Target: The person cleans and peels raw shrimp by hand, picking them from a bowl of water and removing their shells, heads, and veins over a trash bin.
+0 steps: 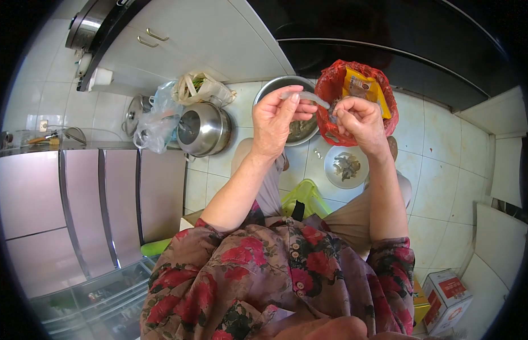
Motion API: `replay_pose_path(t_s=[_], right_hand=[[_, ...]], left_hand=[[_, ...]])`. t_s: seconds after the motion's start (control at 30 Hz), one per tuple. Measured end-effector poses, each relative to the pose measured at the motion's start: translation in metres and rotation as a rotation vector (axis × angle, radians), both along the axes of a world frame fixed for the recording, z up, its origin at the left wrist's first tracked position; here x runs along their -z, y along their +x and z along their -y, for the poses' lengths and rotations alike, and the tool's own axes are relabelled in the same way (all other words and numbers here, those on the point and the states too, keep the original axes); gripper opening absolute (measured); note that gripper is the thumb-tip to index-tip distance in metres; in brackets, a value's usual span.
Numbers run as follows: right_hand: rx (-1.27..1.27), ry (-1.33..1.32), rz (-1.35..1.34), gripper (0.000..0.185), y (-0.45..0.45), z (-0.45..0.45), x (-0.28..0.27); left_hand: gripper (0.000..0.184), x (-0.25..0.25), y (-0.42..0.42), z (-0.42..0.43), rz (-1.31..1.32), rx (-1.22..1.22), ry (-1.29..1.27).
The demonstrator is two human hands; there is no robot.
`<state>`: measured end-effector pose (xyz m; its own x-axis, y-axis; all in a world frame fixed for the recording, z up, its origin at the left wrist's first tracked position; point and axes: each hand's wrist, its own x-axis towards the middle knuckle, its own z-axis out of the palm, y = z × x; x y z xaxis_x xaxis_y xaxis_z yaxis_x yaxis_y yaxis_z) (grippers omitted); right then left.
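Note:
My left hand (273, 122) pinches a pale grey, mostly peeled shrimp (309, 98) between thumb and fingers, over the metal basin. At the shrimp's other end, the closed fingertips of my right hand (359, 122) grip its darker tip, with dark shell bits beside them. Below the hands, the metal basin (263, 93) holds murky contents partly hidden by my left hand. A bin or basket lined with a red plastic bag (326, 79) stands behind my right hand, a yellow packet (363, 85) inside it. Several shrimp (346, 166) lie in a white bowl (332, 178) on the floor.
A steel pot (204, 133), a clear plastic bag (162, 122) and a cloth bag of greens (199, 89) are on the left. Between my legs is a green plastic stool (306, 195). Dark cabinet fronts (355, 28) rise ahead; a red-and-white carton (447, 300) stands at lower right.

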<state>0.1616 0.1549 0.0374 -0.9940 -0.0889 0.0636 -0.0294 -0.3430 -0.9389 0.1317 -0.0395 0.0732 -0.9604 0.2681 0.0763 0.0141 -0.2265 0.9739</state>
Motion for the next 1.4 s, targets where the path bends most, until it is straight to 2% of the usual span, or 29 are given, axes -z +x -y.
replay_pose_path(t_s=[0.27,0.37,0.43,0.53,0.6,0.67,0.7,0.77,0.8,0.87,1.0,1.07,1.13,1.17,1.23,1.33,1.4], right_hand=[[0.077,-0.011,-0.033,0.007,-0.002,-0.001,0.008],[0.113,-0.006,0.029,0.009,-0.006,-0.007,0.008],[0.225,0.095,0.015,0.011,-0.008,-0.014,0.008],[0.329,0.143,0.085,0.013,-0.011,-0.028,0.011],[0.346,0.129,0.092,0.014,-0.012,-0.036,0.016],[0.355,0.115,0.095,0.014,-0.01,-0.041,0.019],[0.337,0.124,0.117,0.013,-0.01,-0.043,0.021],[0.313,0.139,0.15,0.012,-0.011,-0.042,0.025],[0.302,0.148,0.174,0.012,-0.013,-0.04,0.027],[0.289,0.166,0.207,0.012,-0.016,-0.036,0.031],[0.259,0.205,0.226,0.015,-0.027,-0.026,0.041],[0.242,0.225,0.208,0.016,-0.035,-0.021,0.051],[0.397,0.608,0.08,0.018,-0.043,-0.017,0.067],[0.387,0.61,0.078,0.018,-0.046,-0.014,0.065],[0.486,0.962,0.057,0.018,-0.049,-0.006,0.058],[0.508,1.089,0.059,0.017,-0.059,0.0,0.06],[0.414,1.151,0.142,0.013,-0.064,0.0,0.066]], left_hand=[[0.027,0.0,-0.002,0.004,0.021,-0.028,0.004],[0.027,0.005,-0.001,0.001,0.066,0.004,0.024],[0.027,0.018,0.0,-0.002,0.152,0.083,-0.003],[0.028,0.057,0.009,-0.012,0.345,0.139,-0.065],[0.028,0.09,0.018,-0.02,0.446,0.156,-0.08],[0.031,0.12,0.028,-0.026,0.667,0.192,-0.203],[0.031,0.138,0.031,-0.028,0.678,0.198,-0.197],[0.036,0.169,0.04,-0.027,0.796,0.414,-0.203],[0.036,0.179,0.044,-0.027,0.808,0.413,-0.194],[0.041,0.198,0.048,-0.028,0.779,0.465,-0.505],[0.039,0.184,0.026,-0.021,0.689,0.438,-0.459],[0.034,0.152,0.0,-0.019,0.717,0.314,-0.28],[0.025,0.117,-0.028,-0.006,0.591,0.294,-0.197],[0.023,0.101,-0.044,0.005,0.537,0.28,-0.179],[0.021,0.082,-0.077,0.032,0.444,0.243,-0.17],[0.02,0.085,-0.12,0.074,0.383,0.184,-0.209],[0.019,0.111,-0.139,0.099,0.504,0.227,-0.191]])
